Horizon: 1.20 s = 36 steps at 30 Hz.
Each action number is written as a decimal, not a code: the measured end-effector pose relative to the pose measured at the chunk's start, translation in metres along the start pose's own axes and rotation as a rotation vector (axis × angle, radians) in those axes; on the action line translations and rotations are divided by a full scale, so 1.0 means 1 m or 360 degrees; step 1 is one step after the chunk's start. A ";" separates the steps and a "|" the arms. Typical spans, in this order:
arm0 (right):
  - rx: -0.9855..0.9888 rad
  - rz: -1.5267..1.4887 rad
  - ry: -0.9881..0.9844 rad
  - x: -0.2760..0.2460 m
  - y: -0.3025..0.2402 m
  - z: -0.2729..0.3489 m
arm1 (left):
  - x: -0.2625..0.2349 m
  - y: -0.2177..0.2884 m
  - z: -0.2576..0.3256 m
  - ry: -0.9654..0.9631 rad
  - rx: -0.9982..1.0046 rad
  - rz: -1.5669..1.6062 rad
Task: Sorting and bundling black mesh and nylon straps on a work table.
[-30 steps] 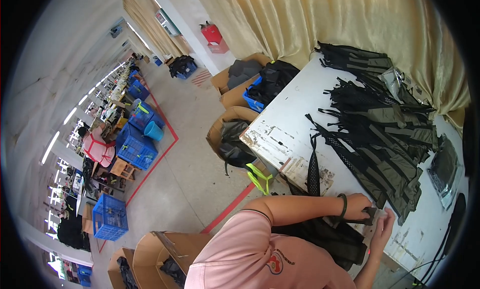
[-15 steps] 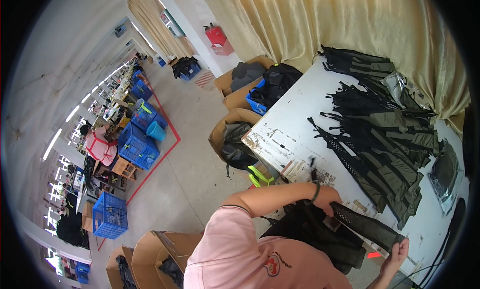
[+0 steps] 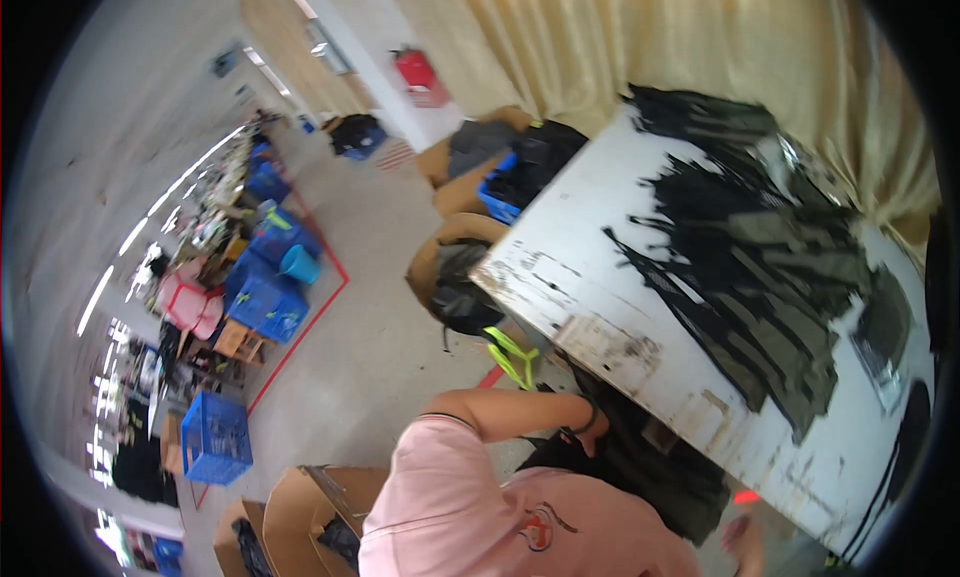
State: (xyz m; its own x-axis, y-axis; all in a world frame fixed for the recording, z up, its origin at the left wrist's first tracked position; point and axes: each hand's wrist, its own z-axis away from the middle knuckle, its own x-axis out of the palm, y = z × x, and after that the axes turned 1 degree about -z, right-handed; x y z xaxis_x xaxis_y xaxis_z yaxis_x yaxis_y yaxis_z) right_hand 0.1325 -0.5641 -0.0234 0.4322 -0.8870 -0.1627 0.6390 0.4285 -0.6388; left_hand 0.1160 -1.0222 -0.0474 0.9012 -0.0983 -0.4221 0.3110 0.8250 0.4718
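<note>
Black fabric bundle (image 3: 640,467): now off the white scuffed tabletop (image 3: 600,277), in my lap at its near edge; my left hand (image 3: 590,439) grips it; right hand (image 3: 745,537) blurred, fingers unreadable

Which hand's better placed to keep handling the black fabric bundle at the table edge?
Left, probably. The left hand already rests on the black fabric bundle beside the white table; the right hand is blurred, low and apart.

Your table, its heap and boxes
Garments (image 3: 770,247) lie piled toward the table's (image 3: 600,277) far-right edge; cardboard boxes (image 3: 470,177) sit beyond its left corner.
</note>
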 end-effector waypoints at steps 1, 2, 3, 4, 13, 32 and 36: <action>-0.0405 0.0977 0.0289 -0.012 0.003 -0.016 | 0.017 -0.012 -0.014 0.0157 0.0052 -0.0093; -0.0793 0.1070 0.0425 -0.007 -0.022 -0.014 | 0.002 0.000 -0.005 -0.0001 -0.0094 -0.0159; -0.0702 0.1132 0.0559 0.012 -0.075 -0.006 | 0.021 -0.022 -0.015 -0.0062 -0.0106 -0.0162; -0.0832 0.0989 0.0666 0.011 -0.082 -0.017 | -0.013 0.010 0.012 -0.0070 -0.0270 -0.0395; -0.0574 0.0838 0.0885 0.046 -0.176 -0.086 | -0.088 0.041 0.028 0.0772 -0.0060 -0.0013; -0.1535 0.0882 0.0040 0.092 -0.178 -0.007 | -0.141 0.093 -0.012 0.2461 0.1053 0.0023; -0.1684 0.0877 0.0087 0.086 -0.170 -0.010 | -0.145 0.075 -0.041 0.1373 0.0937 0.0270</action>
State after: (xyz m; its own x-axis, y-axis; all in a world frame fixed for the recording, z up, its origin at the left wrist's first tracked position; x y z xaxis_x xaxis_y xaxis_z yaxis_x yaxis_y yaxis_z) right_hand 0.0546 -0.7151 0.0632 0.4397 -0.6452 -0.6248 -0.4767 0.4219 -0.7712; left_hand -0.0041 -0.9236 0.0177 0.4986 0.6123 -0.6135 0.5067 0.3684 0.7795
